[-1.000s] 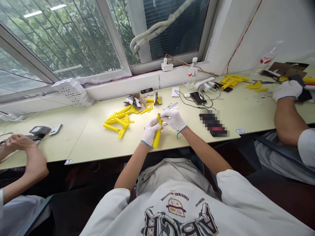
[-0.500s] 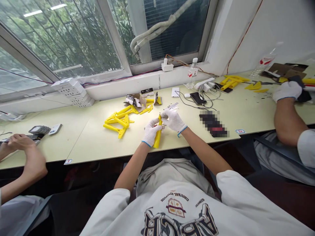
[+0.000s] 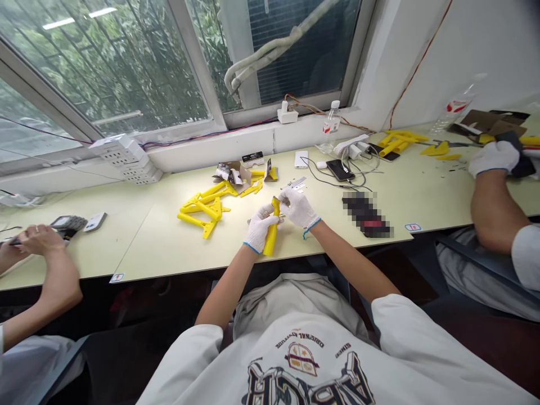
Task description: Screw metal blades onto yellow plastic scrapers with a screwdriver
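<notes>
My left hand (image 3: 259, 227), in a white knit glove, is wrapped round a yellow plastic tube-shaped part (image 3: 270, 241). The tube leans up and away from me, its wide end near the table's front edge. Just right of its narrow top end is my right hand (image 3: 298, 208), also gloved, with fingers pinched together. Whatever those fingertips hold is too small to make out. A small metal piece shows partly behind the gloves. Beyond the right hand lies a flat silver metal piece (image 3: 297, 183). Left of my hands, several yellow plastic parts (image 3: 203, 209) are grouped on the table.
Behind the yellow parts stands an opened cardboard box (image 3: 234, 173). Rightward are a white power bank (image 3: 301, 159), a phone (image 3: 340, 170), cables, a water bottle (image 3: 331, 121) and a blurred dark object (image 3: 366, 215). Co-workers' hands (image 3: 42, 239) are at the left, and a gloved one (image 3: 494, 157) right.
My right fingertips have drawn slightly down from the tube's top end, which now shows more fully. My left hand keeps its hold, with the tube almost unmoved.
</notes>
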{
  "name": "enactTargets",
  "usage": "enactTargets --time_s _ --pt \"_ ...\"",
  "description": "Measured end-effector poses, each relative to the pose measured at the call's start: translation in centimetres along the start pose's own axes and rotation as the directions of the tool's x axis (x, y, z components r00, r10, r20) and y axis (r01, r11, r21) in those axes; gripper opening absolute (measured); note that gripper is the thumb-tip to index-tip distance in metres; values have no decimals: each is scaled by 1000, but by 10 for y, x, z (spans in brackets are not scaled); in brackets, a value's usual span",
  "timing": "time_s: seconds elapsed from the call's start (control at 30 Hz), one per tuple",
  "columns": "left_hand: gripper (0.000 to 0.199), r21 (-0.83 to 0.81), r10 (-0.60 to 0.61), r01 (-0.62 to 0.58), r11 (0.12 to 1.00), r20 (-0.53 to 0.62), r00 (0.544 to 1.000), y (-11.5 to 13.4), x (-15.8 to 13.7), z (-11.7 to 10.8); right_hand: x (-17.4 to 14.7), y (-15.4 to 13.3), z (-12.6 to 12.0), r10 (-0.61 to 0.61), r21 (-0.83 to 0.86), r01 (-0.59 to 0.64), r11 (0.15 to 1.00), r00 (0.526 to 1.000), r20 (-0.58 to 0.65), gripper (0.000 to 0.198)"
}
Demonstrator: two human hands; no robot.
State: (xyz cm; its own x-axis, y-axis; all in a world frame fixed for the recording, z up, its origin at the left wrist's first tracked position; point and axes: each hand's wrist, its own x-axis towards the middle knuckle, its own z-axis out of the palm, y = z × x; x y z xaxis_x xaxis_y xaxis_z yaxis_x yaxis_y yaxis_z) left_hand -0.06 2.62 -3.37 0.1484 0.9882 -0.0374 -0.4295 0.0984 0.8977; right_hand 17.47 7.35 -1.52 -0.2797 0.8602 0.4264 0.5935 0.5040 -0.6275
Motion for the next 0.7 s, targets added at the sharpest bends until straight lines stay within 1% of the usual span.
enactTargets --time_s 0.2,0.27,0.4,0.57,0.7 --pt "74 -20 -20 20 1000 13 1000 0 1 -2 4 -1 -3 -1 18 1 1000 1000 8 37" --pt "72 -13 -22 22 1000 6 1000 1 0 -1 4 -1 -3 -3 27 2 1000 1000 16 37" --pt "62 -17 -19 20 1000 30 999 1 0 0 5 0 -2 -8 57 7 998 1000 29 35" --pt "68 0 -27 27 1000 -6 1000 0 2 -2 4 1 -1 -10 113 6 994 999 39 35" --pt "66 -26 -31 32 999 28 999 -1 3 -3 1 0 -2 -5 168 -3 986 999 46 37"
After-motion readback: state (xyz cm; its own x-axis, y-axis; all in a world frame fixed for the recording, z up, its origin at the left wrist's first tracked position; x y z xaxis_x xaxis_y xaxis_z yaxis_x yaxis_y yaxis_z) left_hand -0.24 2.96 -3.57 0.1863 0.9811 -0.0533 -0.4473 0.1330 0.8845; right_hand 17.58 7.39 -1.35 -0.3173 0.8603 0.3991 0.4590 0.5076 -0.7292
